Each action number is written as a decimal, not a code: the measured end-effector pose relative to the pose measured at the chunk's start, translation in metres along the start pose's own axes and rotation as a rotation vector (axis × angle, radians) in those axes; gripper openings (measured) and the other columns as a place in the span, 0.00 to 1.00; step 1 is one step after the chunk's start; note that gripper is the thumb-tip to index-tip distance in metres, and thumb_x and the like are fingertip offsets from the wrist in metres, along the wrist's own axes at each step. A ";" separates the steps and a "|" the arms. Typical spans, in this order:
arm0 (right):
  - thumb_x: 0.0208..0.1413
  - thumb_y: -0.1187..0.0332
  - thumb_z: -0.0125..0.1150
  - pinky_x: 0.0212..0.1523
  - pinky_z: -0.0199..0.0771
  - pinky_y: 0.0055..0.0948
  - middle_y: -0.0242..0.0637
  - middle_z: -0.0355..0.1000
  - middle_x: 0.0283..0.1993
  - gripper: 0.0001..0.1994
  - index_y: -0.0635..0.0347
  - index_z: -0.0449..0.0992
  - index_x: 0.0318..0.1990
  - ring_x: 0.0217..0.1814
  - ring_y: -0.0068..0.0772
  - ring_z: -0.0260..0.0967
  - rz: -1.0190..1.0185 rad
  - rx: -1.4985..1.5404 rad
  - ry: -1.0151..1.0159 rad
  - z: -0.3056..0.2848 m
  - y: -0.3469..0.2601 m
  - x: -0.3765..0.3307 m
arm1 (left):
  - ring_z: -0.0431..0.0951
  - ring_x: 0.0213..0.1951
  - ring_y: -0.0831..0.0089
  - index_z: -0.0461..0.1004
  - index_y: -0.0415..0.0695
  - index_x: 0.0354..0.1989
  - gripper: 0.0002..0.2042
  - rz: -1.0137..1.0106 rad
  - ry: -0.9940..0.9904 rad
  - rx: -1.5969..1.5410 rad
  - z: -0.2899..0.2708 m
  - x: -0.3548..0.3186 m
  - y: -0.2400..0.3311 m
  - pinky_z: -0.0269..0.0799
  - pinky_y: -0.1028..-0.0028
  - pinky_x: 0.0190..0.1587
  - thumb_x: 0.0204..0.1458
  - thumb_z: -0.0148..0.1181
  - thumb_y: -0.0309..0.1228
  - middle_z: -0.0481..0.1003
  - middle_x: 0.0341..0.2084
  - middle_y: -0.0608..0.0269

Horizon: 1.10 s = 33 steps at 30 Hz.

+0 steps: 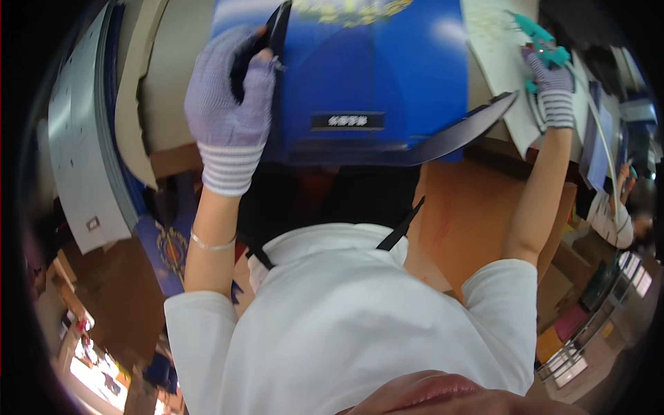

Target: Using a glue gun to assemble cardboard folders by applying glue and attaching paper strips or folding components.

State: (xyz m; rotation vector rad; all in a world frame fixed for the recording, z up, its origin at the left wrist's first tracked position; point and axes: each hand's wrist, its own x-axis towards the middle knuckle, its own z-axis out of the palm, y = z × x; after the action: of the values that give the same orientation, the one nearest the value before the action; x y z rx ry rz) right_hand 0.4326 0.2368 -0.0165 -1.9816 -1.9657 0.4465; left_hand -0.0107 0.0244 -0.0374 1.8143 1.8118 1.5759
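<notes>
A glossy blue printed board (387, 79), with a gold emblem at its far edge and a small black label near me, lies in front of my body. My left hand (232, 104), in a lavender knit glove with bare fingertips, pinches a black strip (279, 31) along the board's left edge. Off to the right, my right hand (553, 81), in a matching glove, is wrapped round a teal glue gun (536, 36), whose nozzle points away to the far left. From the board's near right corner, a dark curved strip (467, 133) sticks out with its end raised.
A pale cord (600, 114) trails from the glue gun toward the right. Stacked grey-white panels (83, 145) stand at the left, beside a cardboard piece (135, 111). Brown cardboard (460, 221) is below my right arm. Another person (609, 214) is at the far right.
</notes>
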 end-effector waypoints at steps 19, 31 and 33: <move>0.42 0.64 0.78 0.33 0.71 0.29 0.35 0.72 0.30 0.16 0.59 0.77 0.34 0.32 0.34 0.72 -0.898 0.285 -0.642 0.053 -0.224 -0.146 | 0.71 0.35 0.79 0.73 0.32 0.49 0.13 -0.355 0.177 -0.195 -0.003 -0.002 0.032 0.68 0.80 0.41 0.60 0.54 0.29 0.75 0.41 0.59; 0.47 0.66 0.74 0.39 0.74 0.31 0.35 0.77 0.33 0.15 0.58 0.82 0.42 0.34 0.32 0.74 -0.840 0.288 -0.797 0.057 -0.218 -0.141 | 0.72 0.38 0.77 0.73 0.32 0.48 0.13 -0.365 0.155 -0.153 -0.005 0.001 0.037 0.68 0.79 0.44 0.60 0.52 0.27 0.75 0.41 0.58; 0.47 0.62 0.75 0.33 0.75 0.30 0.35 0.75 0.30 0.14 0.55 0.80 0.38 0.30 0.34 0.75 -0.918 0.246 -0.652 0.060 -0.214 -0.141 | 0.73 0.38 0.76 0.73 0.32 0.48 0.13 -0.368 0.151 -0.153 -0.005 0.001 0.037 0.68 0.79 0.44 0.60 0.52 0.27 0.75 0.41 0.57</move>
State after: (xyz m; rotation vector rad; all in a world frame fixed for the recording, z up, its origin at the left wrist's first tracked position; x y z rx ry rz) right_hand 0.2128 0.0971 0.0219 -0.6511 -2.7315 1.0729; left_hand 0.0097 0.0127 -0.0087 1.2399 1.8908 1.6833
